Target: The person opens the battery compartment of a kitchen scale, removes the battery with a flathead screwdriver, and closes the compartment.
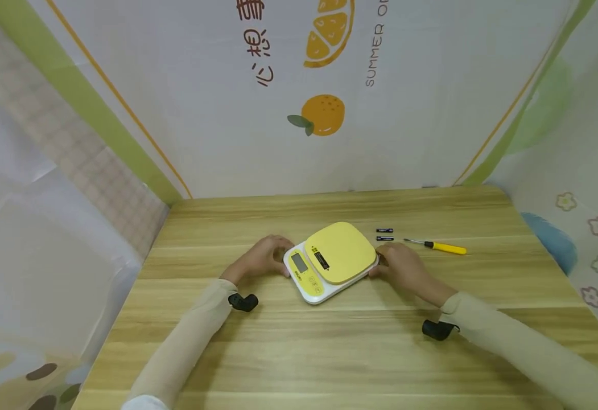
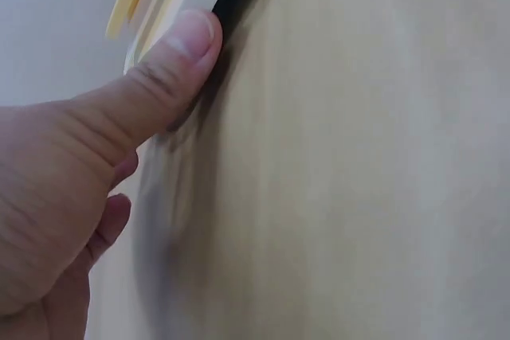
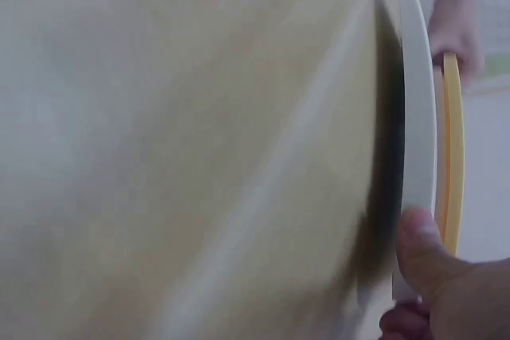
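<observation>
A kitchen scale (image 1: pixel 341 250) with a yellow round-cornered platform and a white body sits at an angle mid-table in the head view. At its display end, my left hand (image 1: pixel 262 259) holds the left edge, and in the left wrist view the thumb (image 2: pixel 187 45) lies along the white side. My right hand (image 1: pixel 403 267) grips the opposite edge. Its thumb (image 3: pixel 421 240) presses the white side wall in the right wrist view, fingers curled at the underside. A dark shadow gap runs below the body there.
Two small dark batteries (image 1: pixel 384 230) lie behind the right hand. To their right is a screwdriver (image 1: pixel 448 248) with a yellow handle, its tip pointing left. The wooden table (image 1: pixel 299 359) meets a printed curtain (image 1: pixel 401 142) at the back, with more fabric at both sides.
</observation>
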`<action>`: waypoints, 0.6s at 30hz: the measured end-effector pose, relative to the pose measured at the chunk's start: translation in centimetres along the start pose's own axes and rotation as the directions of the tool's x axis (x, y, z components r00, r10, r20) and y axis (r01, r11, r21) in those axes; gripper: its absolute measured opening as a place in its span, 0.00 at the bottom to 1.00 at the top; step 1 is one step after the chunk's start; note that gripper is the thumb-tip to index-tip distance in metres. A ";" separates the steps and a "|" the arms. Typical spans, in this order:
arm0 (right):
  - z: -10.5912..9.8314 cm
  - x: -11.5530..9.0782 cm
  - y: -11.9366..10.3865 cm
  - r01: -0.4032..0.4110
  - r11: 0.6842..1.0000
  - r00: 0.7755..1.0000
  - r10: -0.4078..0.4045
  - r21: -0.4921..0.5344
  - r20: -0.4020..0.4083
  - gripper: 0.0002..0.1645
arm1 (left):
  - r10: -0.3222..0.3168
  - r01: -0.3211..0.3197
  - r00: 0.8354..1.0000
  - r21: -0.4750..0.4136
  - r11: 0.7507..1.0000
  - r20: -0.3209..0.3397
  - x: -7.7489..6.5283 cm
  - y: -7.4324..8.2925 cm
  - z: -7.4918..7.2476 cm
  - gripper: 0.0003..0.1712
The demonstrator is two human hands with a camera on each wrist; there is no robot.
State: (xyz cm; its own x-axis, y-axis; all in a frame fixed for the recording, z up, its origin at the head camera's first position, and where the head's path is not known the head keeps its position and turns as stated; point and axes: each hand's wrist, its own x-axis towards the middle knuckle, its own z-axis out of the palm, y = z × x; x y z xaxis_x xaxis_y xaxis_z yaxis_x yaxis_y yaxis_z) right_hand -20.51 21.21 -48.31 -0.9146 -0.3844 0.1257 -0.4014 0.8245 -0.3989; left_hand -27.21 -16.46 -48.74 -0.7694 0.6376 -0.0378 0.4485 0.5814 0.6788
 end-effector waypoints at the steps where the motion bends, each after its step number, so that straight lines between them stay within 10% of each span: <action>1: -0.3 0.4 0.2 0.016 1.000 1.000 -0.016 -0.002 0.009 0.19 | -0.004 0.004 1.000 -0.008 1.000 -0.022 -0.4 0.1 0.3 0.31; 9: -2.1 4.6 2.9 0.204 0.979 0.975 -0.202 -0.017 0.087 0.22 | -0.035 0.034 0.974 -0.005 0.999 -0.226 -2.7 1.9 3.2 0.30; 18: -3.3 9.6 5.1 0.412 0.910 0.887 -0.412 0.045 0.207 0.28 | -0.165 0.175 0.885 -0.017 0.984 -0.434 -4.2 5.9 6.4 0.30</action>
State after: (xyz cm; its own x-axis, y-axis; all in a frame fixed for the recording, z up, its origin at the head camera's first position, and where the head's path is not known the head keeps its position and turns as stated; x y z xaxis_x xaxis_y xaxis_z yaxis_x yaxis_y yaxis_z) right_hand -31.53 23.09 -46.19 -0.6357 -0.7670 0.0877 -0.7400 0.5730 -0.3523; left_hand -18.43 -12.51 -49.30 -0.9530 0.2489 0.1728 0.2987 0.6755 0.6742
